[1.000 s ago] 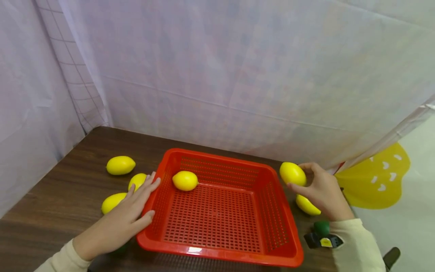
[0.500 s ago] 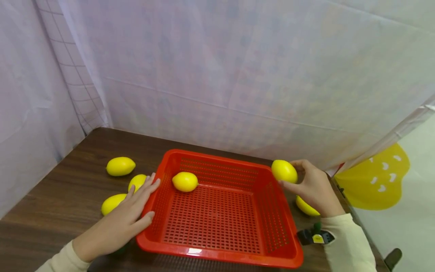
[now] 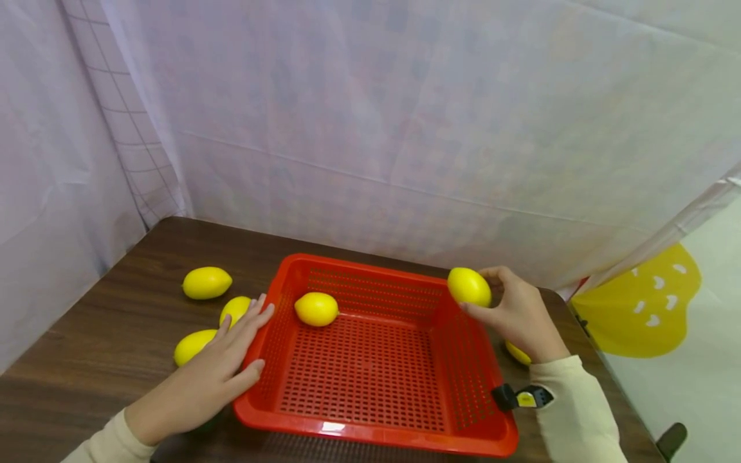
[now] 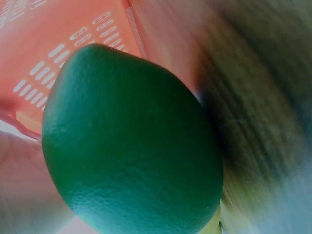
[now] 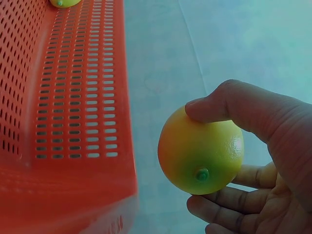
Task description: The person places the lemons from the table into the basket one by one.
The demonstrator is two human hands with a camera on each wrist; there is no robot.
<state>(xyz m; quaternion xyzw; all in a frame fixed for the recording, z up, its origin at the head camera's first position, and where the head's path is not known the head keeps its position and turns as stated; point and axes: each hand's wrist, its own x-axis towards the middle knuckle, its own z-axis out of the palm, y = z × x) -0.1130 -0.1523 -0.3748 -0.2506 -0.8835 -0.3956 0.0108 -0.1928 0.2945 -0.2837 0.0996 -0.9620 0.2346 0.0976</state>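
My right hand [image 3: 518, 315] pinches a yellow lemon [image 3: 469, 287] between thumb and fingers, at the far right corner of the red basket [image 3: 370, 440]. In the right wrist view, the lemon [image 5: 201, 151] shows its green stem tip beside the basket wall. Another lemon [image 3: 316, 309] lies inside the basket at the left. My left hand [image 3: 202, 379] rests with extended fingers along the basket's left rim. Close to the left wrist camera is a green lemon-shaped fruit [image 4: 131, 141], mostly hidden under the left hand in the head view.
On the dark wooden table [image 3: 87, 341], a lemon [image 3: 206, 283] lies left of the basket, with two more lemons [image 3: 192, 347] partly behind the left hand. One lemon [image 3: 517, 353] sits right of the basket, largely covered by the right hand. A white curtain [image 3: 370, 128] hangs behind.
My right hand has carried the lemon leftward, from beside the basket to over its right far corner. The left hand and the lemon in the basket stay in place.
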